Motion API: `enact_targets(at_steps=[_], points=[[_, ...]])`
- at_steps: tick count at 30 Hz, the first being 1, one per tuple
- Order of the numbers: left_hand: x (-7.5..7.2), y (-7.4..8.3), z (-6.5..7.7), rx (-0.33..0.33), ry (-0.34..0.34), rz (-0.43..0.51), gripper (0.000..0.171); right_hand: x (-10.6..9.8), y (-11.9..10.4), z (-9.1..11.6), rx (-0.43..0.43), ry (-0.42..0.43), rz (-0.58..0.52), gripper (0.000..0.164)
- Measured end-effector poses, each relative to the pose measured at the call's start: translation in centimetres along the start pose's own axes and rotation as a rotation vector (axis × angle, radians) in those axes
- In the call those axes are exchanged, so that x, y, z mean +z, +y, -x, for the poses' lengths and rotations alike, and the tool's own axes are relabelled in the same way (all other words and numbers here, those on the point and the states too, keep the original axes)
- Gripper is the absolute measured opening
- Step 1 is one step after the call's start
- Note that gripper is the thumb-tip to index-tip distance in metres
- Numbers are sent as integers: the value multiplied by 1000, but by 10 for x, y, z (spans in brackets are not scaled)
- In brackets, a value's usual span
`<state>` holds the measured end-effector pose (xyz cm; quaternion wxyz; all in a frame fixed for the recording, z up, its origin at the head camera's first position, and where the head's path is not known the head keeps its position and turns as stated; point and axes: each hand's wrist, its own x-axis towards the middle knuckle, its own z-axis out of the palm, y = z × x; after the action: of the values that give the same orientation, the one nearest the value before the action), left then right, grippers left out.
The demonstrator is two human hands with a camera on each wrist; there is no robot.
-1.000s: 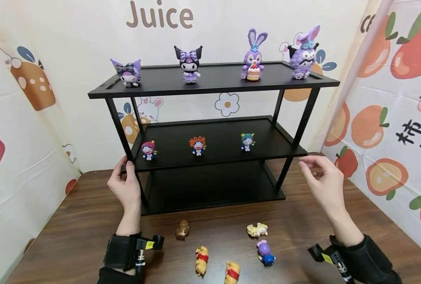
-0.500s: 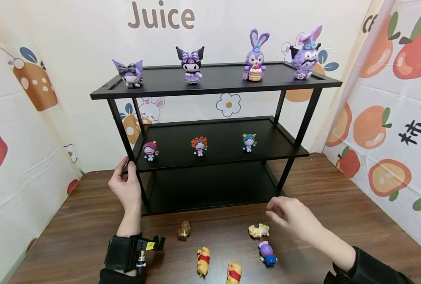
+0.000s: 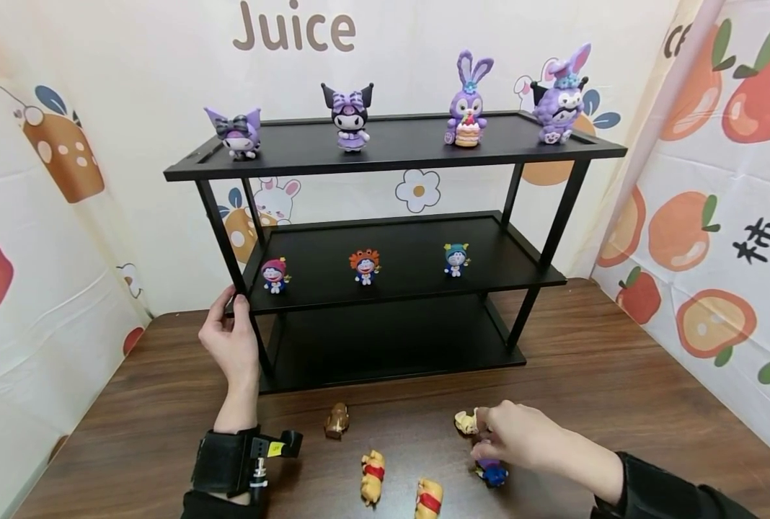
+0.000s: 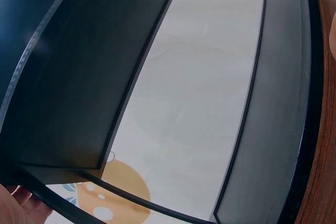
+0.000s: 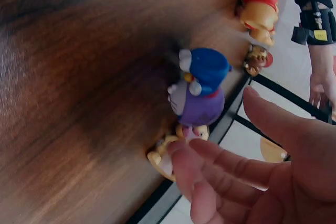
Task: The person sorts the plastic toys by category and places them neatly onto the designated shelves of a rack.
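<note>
The right-wrist view shows whole the purple-and-blue figurine point(image 5: 203, 98), partly covered in the head view by the right hand point(image 3: 518, 436); this reaches, thumb and fingers apart, to the cream figurine point(image 3: 466, 422) near the rack's point(image 3: 556, 214) front right corner, contact unclear. The left hand point(image 3: 232, 342) grips the middle shelf's point(image 3: 407, 259) front left corner. The bench point(image 3: 573, 339) bears five figurines.

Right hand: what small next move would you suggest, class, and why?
Probably close the right hand on the purple figure: thumb and fingers look parted near it and hold nothing, while the left hand grips the shelf.

Shelf point(image 3: 391, 335) and figurines point(image 3: 372, 478) on table point(image 3: 132, 432)
</note>
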<state>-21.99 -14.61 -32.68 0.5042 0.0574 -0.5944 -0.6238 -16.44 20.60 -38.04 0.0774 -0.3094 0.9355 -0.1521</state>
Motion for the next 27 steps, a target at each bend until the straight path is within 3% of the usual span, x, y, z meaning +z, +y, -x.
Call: enact_targets(at_steps=[6, 14, 19, 27], points=[[0, -3, -1, -5, 9, 6, 25, 6, -3, -1, 17, 17, 72, 32], [0, -4, 0, -4, 10, 13, 25, 9, -4, -4, 43, -49, 21, 35], [1, -5, -1, 4, 11, 0, 25, 11, -3, -6, 13, -41, 19, 33], [-1, -31, -8, 7, 22, -9, 24, 11, -1, -8, -6, -4, -39, 28]])
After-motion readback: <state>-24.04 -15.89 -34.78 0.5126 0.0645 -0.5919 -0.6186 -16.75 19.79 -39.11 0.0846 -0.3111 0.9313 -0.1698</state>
